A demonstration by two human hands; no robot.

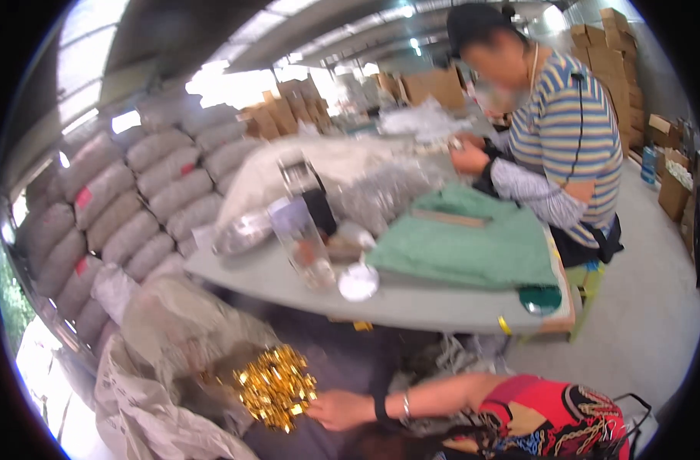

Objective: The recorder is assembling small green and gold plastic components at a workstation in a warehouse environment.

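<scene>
My right hand [339, 411] reaches in from the lower right, its fingers closed on the near edge of a shiny gold tinsel bunch [276, 388], shaped like a pom-pom. A black band [380, 408] and a silver bracelet circle that wrist, and a red patterned sleeve [553, 414] covers the upper arm. The tinsel hangs in front of the mouth of a large pale woven sack [147, 399], which sags at the lower left. How deep the sack is filled cannot be made out. My left hand is not in view.
A grey table [289, 295] carries a clear bottle [304, 249], a round white lid [358, 282], green cloth [465, 241] and clear plastic bags [388, 192]. A co-worker in a striped shirt [565, 138] handles something small at its right. Stuffed sacks [135, 195] are stacked at left.
</scene>
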